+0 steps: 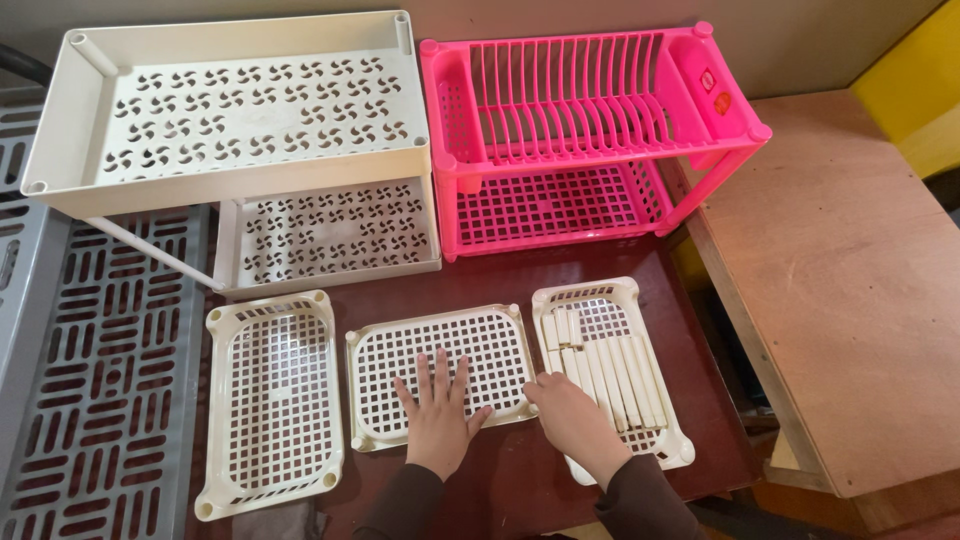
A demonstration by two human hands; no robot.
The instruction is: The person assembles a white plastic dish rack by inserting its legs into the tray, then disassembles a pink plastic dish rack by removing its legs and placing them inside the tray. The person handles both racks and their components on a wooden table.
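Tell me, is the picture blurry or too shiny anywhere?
Head view: sharp all over, soft even light, no strong glare; the pink rack and white trays look crisp; faint shadows sit under both hands, left and right; straight edges bend slightly near the corners.

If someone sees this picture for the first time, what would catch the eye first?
The bright pink rack at the back stands out, beside a white shelf. In front, three white trays lie in a row: the left hand rests flat on the middle tray, the right hand on the right tray holding white rods.
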